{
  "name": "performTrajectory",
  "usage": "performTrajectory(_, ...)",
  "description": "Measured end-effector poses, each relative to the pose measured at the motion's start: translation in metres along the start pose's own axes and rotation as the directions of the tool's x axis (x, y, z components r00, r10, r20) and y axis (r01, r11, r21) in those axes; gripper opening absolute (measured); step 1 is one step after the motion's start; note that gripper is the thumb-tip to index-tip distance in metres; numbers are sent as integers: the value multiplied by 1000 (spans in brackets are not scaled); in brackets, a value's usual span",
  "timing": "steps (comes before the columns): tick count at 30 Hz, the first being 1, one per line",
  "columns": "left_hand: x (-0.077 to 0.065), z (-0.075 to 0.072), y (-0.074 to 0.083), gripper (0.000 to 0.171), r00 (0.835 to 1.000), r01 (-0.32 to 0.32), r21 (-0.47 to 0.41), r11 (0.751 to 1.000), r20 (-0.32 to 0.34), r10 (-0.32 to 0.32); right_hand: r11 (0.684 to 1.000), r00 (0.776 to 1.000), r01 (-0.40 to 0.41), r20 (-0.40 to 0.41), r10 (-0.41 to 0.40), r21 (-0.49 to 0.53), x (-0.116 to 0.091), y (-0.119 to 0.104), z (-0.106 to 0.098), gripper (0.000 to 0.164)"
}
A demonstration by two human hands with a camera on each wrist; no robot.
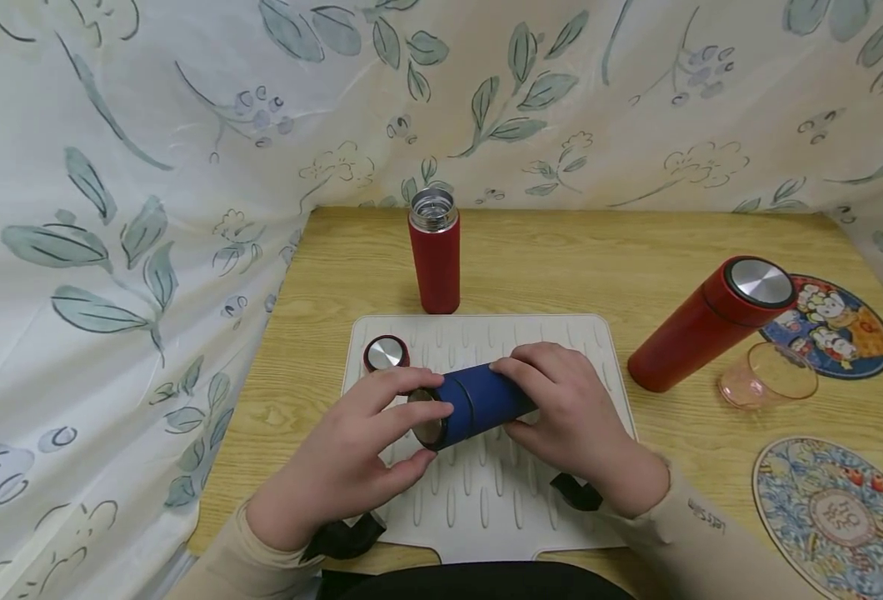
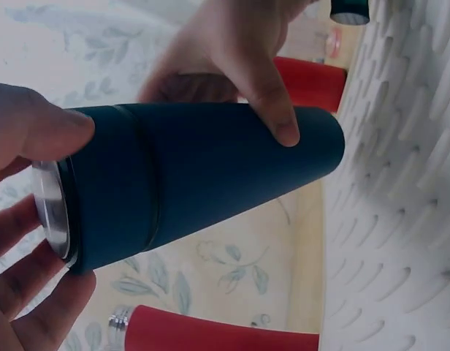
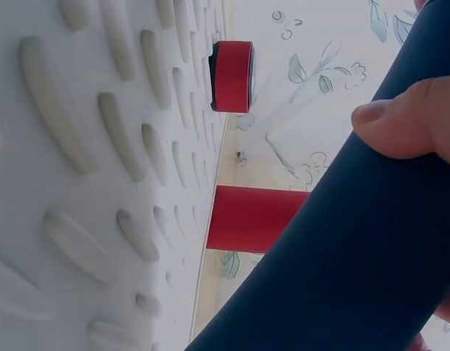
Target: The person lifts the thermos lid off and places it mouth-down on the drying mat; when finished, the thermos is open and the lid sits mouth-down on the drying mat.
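A blue thermos flask (image 1: 490,400) is held tilted over the white ribbed board (image 1: 479,508), its capped end pointing left toward me. My left hand (image 1: 351,437) grips the cap (image 2: 108,190), thumb on one side and fingers around its silver-topped end. Further down, my right hand (image 1: 576,408) holds the blue body, its thumb (image 3: 400,121) lying along the side. A loose red lid (image 1: 386,353) with a silver top sits on the board just beyond my left hand. Behind the board a red flask (image 1: 437,262) stands uncapped, its metal neck showing.
To the right stands a capped red flask (image 1: 700,329), with a pinkish clear glass (image 1: 767,379) beside it. Two round patterned mats, a blue-rimmed one (image 1: 835,325) and a floral one (image 1: 839,517), lie on the wooden table (image 1: 576,258). Leaf-printed cloth (image 1: 441,100) hangs behind.
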State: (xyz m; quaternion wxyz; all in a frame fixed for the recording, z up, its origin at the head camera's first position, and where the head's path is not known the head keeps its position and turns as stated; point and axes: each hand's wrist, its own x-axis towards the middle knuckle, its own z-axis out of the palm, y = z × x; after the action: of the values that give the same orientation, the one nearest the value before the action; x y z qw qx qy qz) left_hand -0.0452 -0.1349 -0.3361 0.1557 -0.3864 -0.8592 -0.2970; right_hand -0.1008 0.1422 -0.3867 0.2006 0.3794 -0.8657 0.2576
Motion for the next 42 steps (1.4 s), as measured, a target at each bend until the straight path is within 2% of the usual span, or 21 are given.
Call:
performTrajectory(4,0,2,0,56,998,58,1,998,-30,-57,1000,1000,1,5,-1,0,0,-1,1,69)
performTrajectory(6,1,3,0,57,993,106,9,994,-55,-105,1000,1000,-2,9,2,3,-1,-2,1,69)
performTrajectory(9,2,6,1,53,975,205,53,977,-95,-200,1000,1000,3,12,-3,2,0,-4,1,69)
performTrajectory(12,4,8,2,54,948,310,118,944,-109,-298,1000,1000,2,13,-2,3,-1,-5,1,67)
performTrajectory(14,5,8,1,59,942,329,139,934,-114,-315,1000,1000,-10,16,10,11,-1,-6,2,68)
performTrajectory(16,5,6,-1,63,957,282,120,952,-106,-270,999,1000,-29,13,28,24,-2,-6,2,68)
performTrajectory(18,4,4,-2,61,982,174,74,982,-90,-168,998,999,-43,9,43,35,-3,-5,1,69)
performTrajectory(20,4,1,-3,61,997,53,31,998,-64,-51,998,999,-52,4,52,43,-2,-5,0,70)
performTrajectory(22,4,1,-3,63,999,-38,1,999,-31,38,998,999,-53,1,53,45,-2,-4,-1,70)
performTrajectory(24,4,1,-2,63,996,-83,-5,997,-24,83,997,999,-54,5,53,49,-1,-4,-2,69)
performTrajectory(30,7,1,-3,61,997,-61,-20,998,-56,60,995,998,-43,42,39,93,1,-4,-5,70)
performTrajectory(34,9,-3,-3,58,994,-23,-29,999,-104,19,983,994,-55,105,36,178,2,-4,-10,74)
performTrajectory(38,13,-8,-1,52,987,28,-36,999,-157,-33,954,976,-112,212,53,278,6,-5,-15,79)
performTrajectory(42,18,-11,2,67,975,118,4,993,-190,-115,930,955,-164,289,66,328,9,-5,-18,79)
